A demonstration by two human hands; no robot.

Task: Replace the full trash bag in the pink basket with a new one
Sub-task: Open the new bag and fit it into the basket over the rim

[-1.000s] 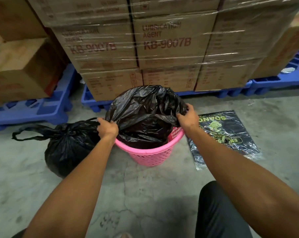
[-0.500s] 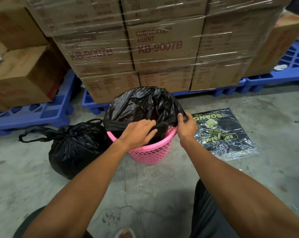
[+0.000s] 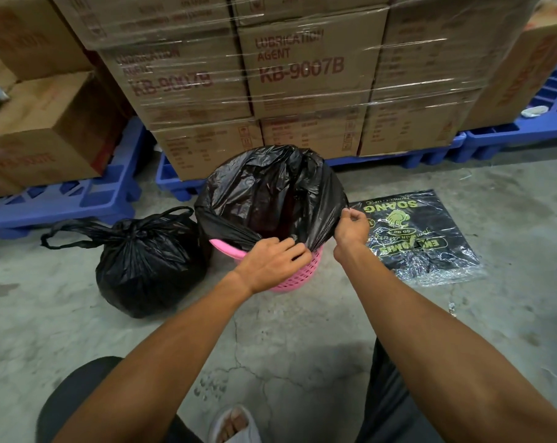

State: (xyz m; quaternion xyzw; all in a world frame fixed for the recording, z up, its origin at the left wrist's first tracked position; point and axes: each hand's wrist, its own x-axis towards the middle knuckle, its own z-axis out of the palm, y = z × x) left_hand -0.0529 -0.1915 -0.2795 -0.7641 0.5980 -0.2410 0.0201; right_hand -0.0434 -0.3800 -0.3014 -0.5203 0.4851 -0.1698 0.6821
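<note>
- Pink perforated plastic basket (image 3: 297, 273): stands on the grey cracked concrete floor (image 3: 286, 340), centre of the view, just near of the pallet stack; only its near rim and lower near wall show.
- New black plastic trash bag (image 3: 270, 190): sits in the pink basket with its mouth open and billowing upward; its film is draped over the far and right rim, while part of the near-left rim remains bare pink.
- Left hand (image 3: 272, 262): at the near rim of the basket, fingers curled together and pinching a gathered fold of the new bag's edge.
- Right hand (image 3: 350, 227): at the right side of the basket, fingers closed on the bag's edge, drawing the film taut over the rim.
- Full black trash bag with knotted handles (image 3: 146, 263): rests on the floor just left of the basket, touching the new bag's side; its tied loops point left.
- Flat clear-wrapped pack of black bags with yellow-green print (image 3: 414, 235): lies on the floor just right of the basket.
- Stretch-wrapped brown cardboard cartons marked "KB-9007B" (image 3: 302, 68): stacked on blue plastic pallets (image 3: 63, 203) along the far side.
- Dark-trousered knees and a foot in a pale sandal (image 3: 235, 425): at the near edge.
</note>
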